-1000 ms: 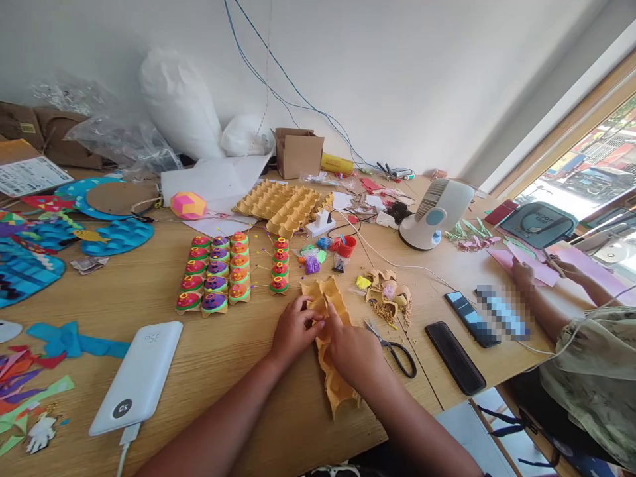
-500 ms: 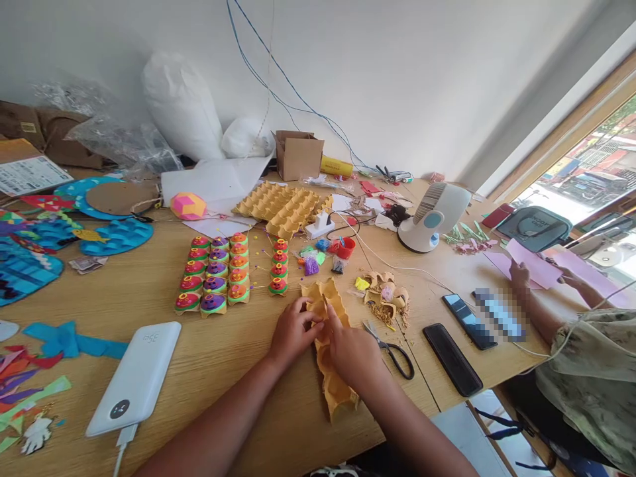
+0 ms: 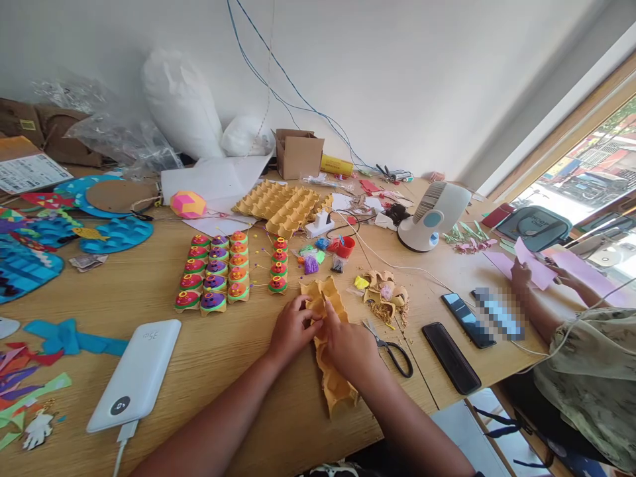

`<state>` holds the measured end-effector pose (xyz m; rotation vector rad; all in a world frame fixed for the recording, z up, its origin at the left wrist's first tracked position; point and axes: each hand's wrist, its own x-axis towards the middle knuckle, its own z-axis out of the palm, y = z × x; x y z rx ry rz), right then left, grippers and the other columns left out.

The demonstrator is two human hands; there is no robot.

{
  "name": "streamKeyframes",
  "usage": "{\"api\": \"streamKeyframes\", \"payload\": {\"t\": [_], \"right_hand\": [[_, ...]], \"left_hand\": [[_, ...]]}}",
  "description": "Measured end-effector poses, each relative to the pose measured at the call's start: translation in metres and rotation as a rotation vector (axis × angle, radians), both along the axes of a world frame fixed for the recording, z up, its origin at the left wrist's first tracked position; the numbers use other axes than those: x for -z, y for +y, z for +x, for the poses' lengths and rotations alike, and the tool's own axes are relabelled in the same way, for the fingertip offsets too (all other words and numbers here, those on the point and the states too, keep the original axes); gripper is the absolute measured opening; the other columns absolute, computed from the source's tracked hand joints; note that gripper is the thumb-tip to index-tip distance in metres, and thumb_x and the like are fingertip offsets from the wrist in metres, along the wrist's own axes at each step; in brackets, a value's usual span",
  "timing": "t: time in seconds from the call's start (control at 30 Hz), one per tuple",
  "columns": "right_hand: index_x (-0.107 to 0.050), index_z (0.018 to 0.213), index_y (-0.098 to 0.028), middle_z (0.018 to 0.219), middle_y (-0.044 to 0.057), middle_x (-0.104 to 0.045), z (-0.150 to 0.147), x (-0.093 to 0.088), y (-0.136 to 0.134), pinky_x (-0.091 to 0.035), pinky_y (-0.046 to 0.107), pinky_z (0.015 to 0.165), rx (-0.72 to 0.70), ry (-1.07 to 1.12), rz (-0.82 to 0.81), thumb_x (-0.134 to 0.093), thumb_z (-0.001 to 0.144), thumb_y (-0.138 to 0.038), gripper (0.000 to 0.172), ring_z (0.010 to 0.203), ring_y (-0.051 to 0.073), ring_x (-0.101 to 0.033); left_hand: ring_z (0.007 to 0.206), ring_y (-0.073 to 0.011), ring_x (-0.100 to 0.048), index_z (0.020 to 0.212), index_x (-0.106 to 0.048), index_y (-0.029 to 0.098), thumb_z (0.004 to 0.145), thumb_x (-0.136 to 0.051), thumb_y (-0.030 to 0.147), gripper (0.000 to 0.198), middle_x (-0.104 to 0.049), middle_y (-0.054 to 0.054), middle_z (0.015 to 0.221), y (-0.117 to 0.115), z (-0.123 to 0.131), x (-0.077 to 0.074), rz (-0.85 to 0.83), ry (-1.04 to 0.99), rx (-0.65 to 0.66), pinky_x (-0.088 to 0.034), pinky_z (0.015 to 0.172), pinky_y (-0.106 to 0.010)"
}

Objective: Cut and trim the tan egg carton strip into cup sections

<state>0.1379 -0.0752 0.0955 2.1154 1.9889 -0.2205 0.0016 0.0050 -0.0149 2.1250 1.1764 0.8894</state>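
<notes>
A long strip of yellow-brown egg carton lies in front of me, running away from the table's near edge. My left hand grips its left side, thumb and fingers bent over the cups. Over the middle of the strip is my right hand, index finger stretched forward and the others curled under. A small dark sliver shows by that fingertip; what the curled fingers hold is hidden. Black-handled scissors rest just right of the strip. Torn carton cups and crumbs lie beyond them.
Rows of painted carton cups stand at left centre, with larger egg trays behind. A white power bank lies left, phones right. Beyond stands a fan. At far right a person's hands hold pink paper.
My hands and the carton strip stay almost where they were. At the right, the other person's hands and pink paper have shifted slightly.
</notes>
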Motion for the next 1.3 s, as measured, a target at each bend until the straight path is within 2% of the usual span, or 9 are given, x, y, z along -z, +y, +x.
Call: {"api": "streamKeyframes", "payload": {"t": [0.13,0.33,0.57,0.83,1.07,1.3], "right_hand": [[-0.022,0.161,-0.019,0.093,0.012,-0.077,-0.001,-0.002,-0.004,-0.054,0.031,0.062,-0.003,-0.006,-0.013,-0.041,0.099,-0.027,0.066,0.082,0.027,-0.076],[-0.022,0.161,-0.019,0.102,0.014,-0.077,0.001,-0.003,0.015,-0.054,0.032,0.068,-0.015,0.028,0.006,-0.033,0.103,-0.033,0.06,0.088,0.026,-0.075],[-0.017,0.162,-0.021,0.095,0.013,-0.078,-0.001,-0.003,-0.007,-0.053,0.031,0.065,0.012,-0.005,-0.049,-0.038,0.101,-0.027,0.065,0.083,0.026,-0.075],[-0.022,0.161,-0.021,0.102,0.014,-0.077,0.002,-0.004,0.012,-0.053,0.031,0.069,0.003,0.032,-0.006,-0.035,0.103,-0.031,0.061,0.088,0.026,-0.076],[-0.02,0.162,-0.019,0.097,0.013,-0.078,0.0,-0.007,-0.005,-0.054,0.033,0.067,0.0,0.008,-0.035,-0.036,0.1,-0.026,0.064,0.085,0.027,-0.076],[-0.017,0.162,-0.019,0.107,0.016,-0.076,0.002,-0.008,0.015,-0.054,0.032,0.072,-0.004,0.035,-0.033,-0.03,0.104,-0.034,0.061,0.092,0.026,-0.075]], "left_hand": [[0.115,-0.0281,-0.059,0.087,-0.08,0.026,0.083,-0.071,0.032,0.011,-0.059,-0.006,0.13,0.0,0.0,0.001,-0.001,-0.006,0.002,-0.05,0.1,-0.044],[0.117,-0.0275,-0.059,0.089,-0.08,0.029,0.083,-0.071,0.033,0.012,-0.058,-0.006,0.13,0.0,0.0,0.001,0.001,-0.015,0.002,-0.049,0.101,-0.044],[0.114,-0.0282,-0.06,0.086,-0.08,0.026,0.082,-0.073,0.032,0.01,-0.059,-0.007,0.13,-0.001,0.001,-0.002,-0.013,-0.014,-0.011,-0.051,0.1,-0.045],[0.117,-0.0276,-0.059,0.089,-0.08,0.027,0.082,-0.072,0.031,0.011,-0.058,-0.006,0.13,0.0,0.001,0.0,-0.002,-0.004,-0.008,-0.049,0.102,-0.044],[0.115,-0.0283,-0.059,0.087,-0.08,0.026,0.081,-0.073,0.03,0.01,-0.059,-0.007,0.13,-0.001,0.001,-0.003,-0.014,0.002,-0.014,-0.05,0.102,-0.046],[0.115,-0.0276,-0.06,0.089,-0.08,0.027,0.082,-0.072,0.03,0.011,-0.059,-0.006,0.129,-0.001,0.001,-0.006,-0.004,0.0,-0.005,-0.05,0.101,-0.045]]}}
